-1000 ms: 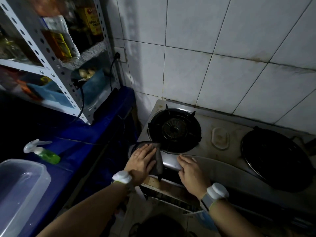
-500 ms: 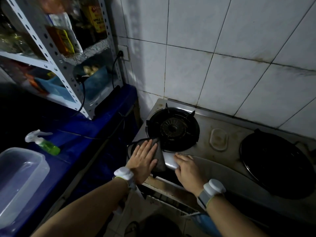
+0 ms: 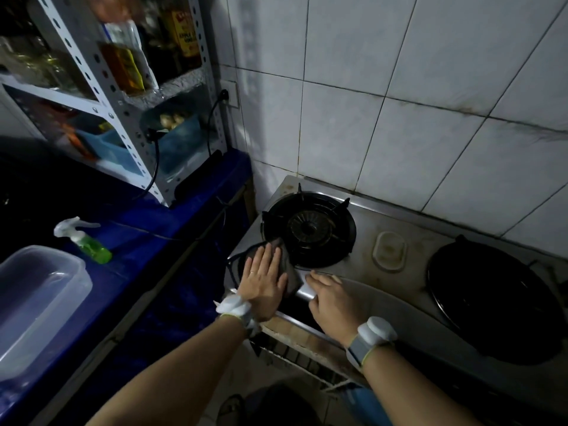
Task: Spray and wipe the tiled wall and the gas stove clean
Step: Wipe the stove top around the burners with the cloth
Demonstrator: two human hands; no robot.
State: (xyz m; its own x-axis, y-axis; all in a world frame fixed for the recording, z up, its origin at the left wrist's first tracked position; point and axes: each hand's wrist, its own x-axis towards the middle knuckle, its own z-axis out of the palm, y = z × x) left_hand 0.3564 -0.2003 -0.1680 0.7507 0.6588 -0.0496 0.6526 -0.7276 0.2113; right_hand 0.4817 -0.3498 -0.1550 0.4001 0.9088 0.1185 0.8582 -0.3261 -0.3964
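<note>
Left hand: my left hand (image 3: 263,281) lies flat, fingers straight and close together, pressing a cloth (image 3: 291,276) onto the front left corner of the stove (image 3: 364,233).
Right hand: my right hand (image 3: 333,302) rests on the stove's front edge, fingers laid loosely on the steel and gripping nothing.
Hands: side by side and not touching, with a strip of cloth and shiny steel between them.
Bands: a white and grey band (image 3: 373,336) sits on my right wrist, with a similar one on my left.
Cloth: dark grey, mostly under my left palm; its far end reaches the rim of the burner (image 3: 309,230).
Burner: black and round, with a pot stand, bare, at the stove's left end.
Stove: a steel two-burner top, smeared and dull, set against the wall (image 3: 399,103). A pale oval plate (image 3: 389,251) lies midway between the burners.
Pan: a wide black pan (image 3: 491,299) covers the right burner.
Wall: large white tiles with dark grout lines and brownish streaks above the stove.
Bench: a blue-covered bench (image 3: 138,241) stands to the stove's left.
Bottle: a spray bottle (image 3: 83,239) with a white trigger and green liquid sits on the bench, well away from my hands; I cannot tell whether it stands or lies.
Tub: a clear plastic tub (image 3: 37,296) sits just beside the bottle, nearer me.
Rack: a grey metal rack (image 3: 123,103) of bottles and packets stands at the back of the bench.
Socket: a wall socket (image 3: 230,93) beside the rack has a black plug in it.
</note>
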